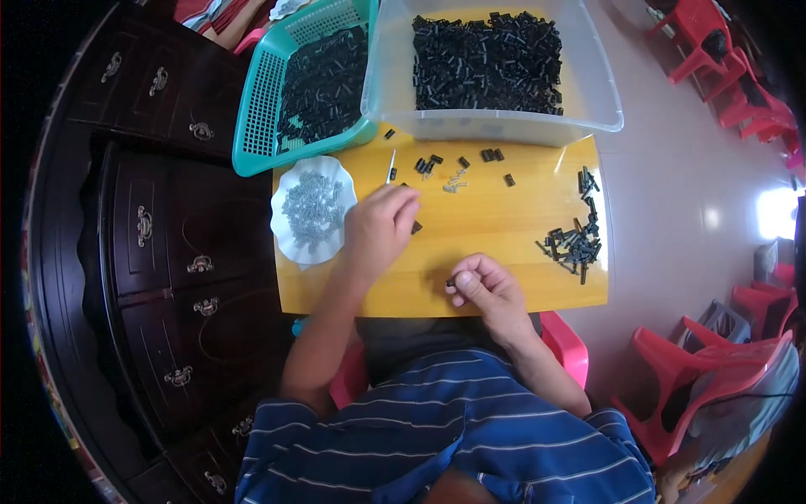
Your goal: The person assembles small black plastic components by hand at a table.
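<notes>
My right hand point(494, 292), near the table's front edge, pinches a small black plastic piece point(451, 282) between thumb and fingers. My left hand point(382, 227) is over the table's middle left, its fingers curled together; what they hold, if anything, is hidden. A thin white stick point(392, 160) rises just beyond its knuckles; I cannot tell whether the hand touches it. Beside that hand lies a dark piece point(416, 227). Small black pieces point(428, 164) and a few clear bits point(455, 181) are scattered farther back. A white scalloped dish point(280, 220) of small clear parts stands left of my left hand.
At the back stand a green basket point(252, 126) and a translucent bin point(504, 126), both holding many black pieces. A pile of black parts point(578, 245) lies at the yellow table's point(512, 227) right edge. Dark drawers point(168, 210) flank the left; red chairs point(697, 370) stand right.
</notes>
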A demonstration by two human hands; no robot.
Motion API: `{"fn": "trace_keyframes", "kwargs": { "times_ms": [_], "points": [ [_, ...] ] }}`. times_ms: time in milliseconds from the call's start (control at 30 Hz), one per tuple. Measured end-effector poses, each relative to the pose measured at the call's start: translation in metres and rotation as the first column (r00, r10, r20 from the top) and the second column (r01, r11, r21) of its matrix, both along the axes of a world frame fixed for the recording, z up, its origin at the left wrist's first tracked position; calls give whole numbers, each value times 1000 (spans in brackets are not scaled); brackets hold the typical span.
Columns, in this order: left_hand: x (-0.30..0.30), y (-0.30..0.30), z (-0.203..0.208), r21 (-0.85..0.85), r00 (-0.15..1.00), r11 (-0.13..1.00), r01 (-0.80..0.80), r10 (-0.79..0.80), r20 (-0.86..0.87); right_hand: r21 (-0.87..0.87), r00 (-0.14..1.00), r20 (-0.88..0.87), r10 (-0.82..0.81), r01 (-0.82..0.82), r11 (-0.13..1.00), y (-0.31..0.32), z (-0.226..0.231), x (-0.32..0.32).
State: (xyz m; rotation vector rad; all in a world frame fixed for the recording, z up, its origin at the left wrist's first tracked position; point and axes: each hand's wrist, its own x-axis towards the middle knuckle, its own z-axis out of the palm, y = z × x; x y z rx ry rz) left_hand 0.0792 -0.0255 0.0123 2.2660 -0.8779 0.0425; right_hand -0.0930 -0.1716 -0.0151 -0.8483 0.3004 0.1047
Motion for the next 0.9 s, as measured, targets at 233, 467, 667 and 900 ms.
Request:
{"fn": "trace_keyframes", "kwargs": {
  "times_ms": [233, 467, 667, 900],
  "points": [
    [39, -20, -15, 152, 983, 988, 7, -34, 178, -4, 1000, -1, -3, 3, 1000, -2, -3, 0],
    [47, -28, -20, 156, 980, 988, 1, -32, 195, 12, 1000, 10, -12, 12, 1000, -4, -1, 1],
    [47, -31, -19, 140, 990, 990, -4, -16, 140, 25, 1000, 17, -18, 17, 1000, -4, -1, 1],
    [48, -34, -21, 222, 981, 975, -9, -34, 190, 24, 1000, 12, -17, 17, 1000, -4, -1, 1]
  ]
}}
